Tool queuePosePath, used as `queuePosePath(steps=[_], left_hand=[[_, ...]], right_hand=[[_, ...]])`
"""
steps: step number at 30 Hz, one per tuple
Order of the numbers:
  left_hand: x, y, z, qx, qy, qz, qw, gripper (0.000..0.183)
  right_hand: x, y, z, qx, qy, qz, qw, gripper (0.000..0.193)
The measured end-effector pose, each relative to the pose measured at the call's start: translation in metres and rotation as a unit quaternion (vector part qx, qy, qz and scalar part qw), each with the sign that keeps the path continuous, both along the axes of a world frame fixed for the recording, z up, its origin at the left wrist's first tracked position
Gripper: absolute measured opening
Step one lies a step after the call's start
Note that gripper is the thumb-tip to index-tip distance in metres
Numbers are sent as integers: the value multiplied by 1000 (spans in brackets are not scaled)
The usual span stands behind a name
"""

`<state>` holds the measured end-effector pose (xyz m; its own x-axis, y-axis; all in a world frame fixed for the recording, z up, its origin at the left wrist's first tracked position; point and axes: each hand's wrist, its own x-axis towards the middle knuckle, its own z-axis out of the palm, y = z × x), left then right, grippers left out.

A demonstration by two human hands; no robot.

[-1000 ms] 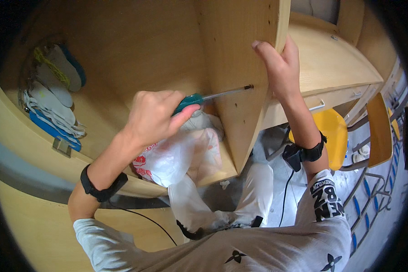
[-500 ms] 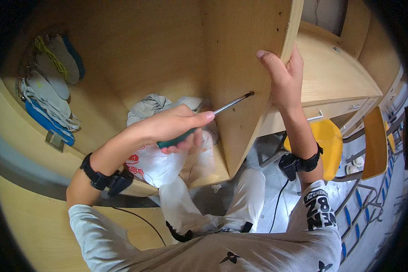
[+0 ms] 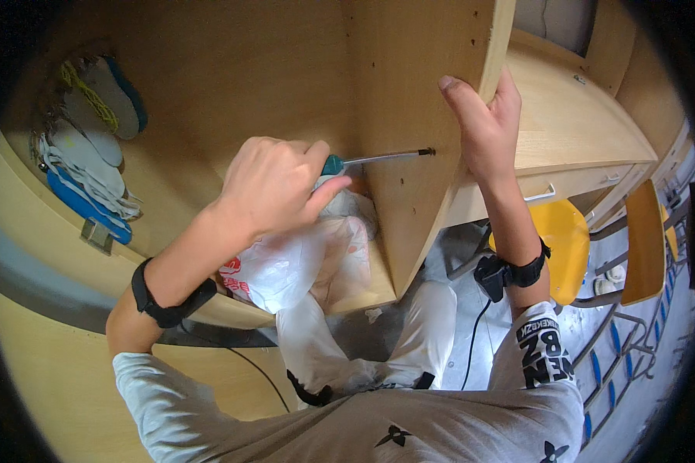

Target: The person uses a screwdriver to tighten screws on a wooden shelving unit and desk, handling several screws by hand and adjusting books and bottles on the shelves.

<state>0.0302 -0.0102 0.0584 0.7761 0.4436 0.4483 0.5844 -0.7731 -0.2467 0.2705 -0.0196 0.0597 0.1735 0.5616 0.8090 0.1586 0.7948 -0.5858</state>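
My left hand [image 3: 274, 185] is wrapped round the green handle of a screwdriver [image 3: 386, 157], knuckles upward, so most of the handle is hidden. Its metal shaft points right, nearly level, and the dark tip meets a small hole or fitting in the upright wooden panel [image 3: 409, 100] of a cabinet. Whether a screw sits there is too small to tell. On the panel's front edge, my right hand [image 3: 486, 135] grips with the thumb on the inner face and the fingers round the outer side.
A white plastic bag [image 3: 274, 274] with red print lies on the cabinet floor below my left hand. Insoles [image 3: 116, 96] and white gloves [image 3: 89, 166] are at the left. Beyond the panel stand a desk [image 3: 571, 116] and a yellow chair [image 3: 560, 247].
My left hand has risen and turned from a palm-up hold to knuckles up on the screwdriver handle. The shaft now lies more level, its tip still at the panel. My right hand keeps its grip.
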Motion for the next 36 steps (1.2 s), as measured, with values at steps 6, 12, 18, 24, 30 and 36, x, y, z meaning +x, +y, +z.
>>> queuePosePath(steps=[6,12,18,24,30,36], left_hand=[[0,-2,2,17,38,-15,999,25],[-3,-2,-7,133,23,-41,990,21],[-3,4,-17,219,-13,-78,972,29],[-2,1,-9,65,-35,-42,996,28],[-37,14,26,-572,-107,117,805,47],[-66,21,28,-750,-221,31,623,42]], right_hand=[[6,7,-9,111,-56,-149,981,47],[-7,-43,-3,280,-253,-296,877,38],[-44,-23,-19,25,-542,-168,823,18],[-39,-10,-29,7,-575,-171,800,15],[-39,-6,-37,-11,-546,-194,815,17],[-37,-6,-37,-23,-522,-172,835,19]])
